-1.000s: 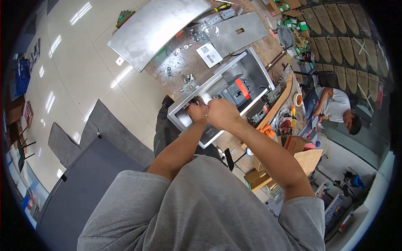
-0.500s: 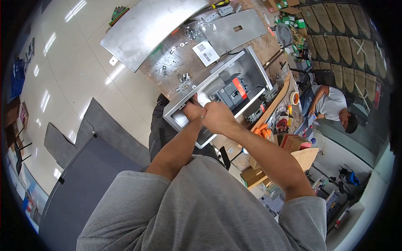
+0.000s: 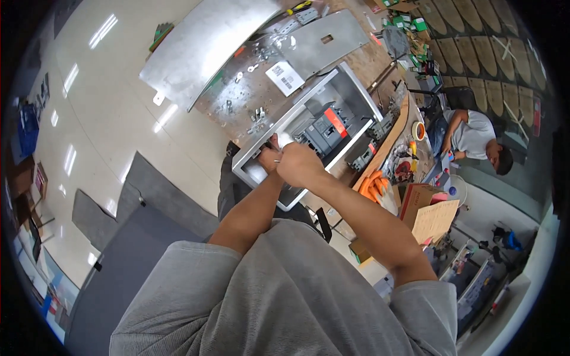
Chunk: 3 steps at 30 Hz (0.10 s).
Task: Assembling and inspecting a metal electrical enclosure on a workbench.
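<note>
A grey metal enclosure [image 3: 332, 83] lies open on the bench, slanting across the middle of the view. Inside it sits a dark grey moulded-case circuit breaker [image 3: 323, 132] with an orange-red strip. At the box's near left end, my left hand [image 3: 270, 158] reaches inside with its fingers bent, close to the end wall. My right hand [image 3: 301, 165] is closed beside it, over the box's near side. A short, thin metal piece shows between the two hands; the rest of it is hidden. My fists cover whatever else they grip.
Large sheet-metal panels [image 3: 208, 47] lie at the far left of the bench, near loose cable lugs [image 3: 256, 115] and a white label card [image 3: 285, 78]. Orange gloves [image 3: 373, 186] and a cardboard box [image 3: 415, 204] stand to the right. A co-worker [image 3: 472, 136] sits further right.
The view has shifted slightly. My right hand has turned a little and moved slightly left over the thin metal piece; my left hand stays inside the box's end.
</note>
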Available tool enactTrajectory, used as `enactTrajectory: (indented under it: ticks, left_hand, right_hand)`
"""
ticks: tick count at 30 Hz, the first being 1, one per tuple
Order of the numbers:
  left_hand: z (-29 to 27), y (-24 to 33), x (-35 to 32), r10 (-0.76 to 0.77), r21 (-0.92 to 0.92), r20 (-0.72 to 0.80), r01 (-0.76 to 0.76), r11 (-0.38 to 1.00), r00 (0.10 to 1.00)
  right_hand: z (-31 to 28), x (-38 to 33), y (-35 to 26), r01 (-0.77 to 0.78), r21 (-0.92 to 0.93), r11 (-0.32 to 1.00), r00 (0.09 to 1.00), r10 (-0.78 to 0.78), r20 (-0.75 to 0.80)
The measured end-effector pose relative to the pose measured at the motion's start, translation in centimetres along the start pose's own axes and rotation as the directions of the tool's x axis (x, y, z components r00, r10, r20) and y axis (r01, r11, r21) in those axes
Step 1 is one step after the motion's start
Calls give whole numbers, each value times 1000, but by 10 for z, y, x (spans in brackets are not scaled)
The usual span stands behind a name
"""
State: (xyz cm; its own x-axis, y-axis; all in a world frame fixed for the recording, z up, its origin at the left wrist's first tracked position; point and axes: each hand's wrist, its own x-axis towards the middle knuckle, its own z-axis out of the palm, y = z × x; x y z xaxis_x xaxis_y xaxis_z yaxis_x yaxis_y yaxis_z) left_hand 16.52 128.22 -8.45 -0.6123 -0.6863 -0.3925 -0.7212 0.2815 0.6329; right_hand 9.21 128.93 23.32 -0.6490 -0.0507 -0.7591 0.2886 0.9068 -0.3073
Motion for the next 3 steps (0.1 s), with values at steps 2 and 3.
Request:
enactTrajectory:
  ticks: [2,3]
  left_hand:
    - [-6,-1,-1,-115,114,32,111,987,993]
    - [-3,4,2,-86,116,39,81,990,995]
  right_hand:
    - [-9,-5,6,34,-33,999,999,-34,-2]
    - [-10,-5,20,71,-73,995,997,-69,27]
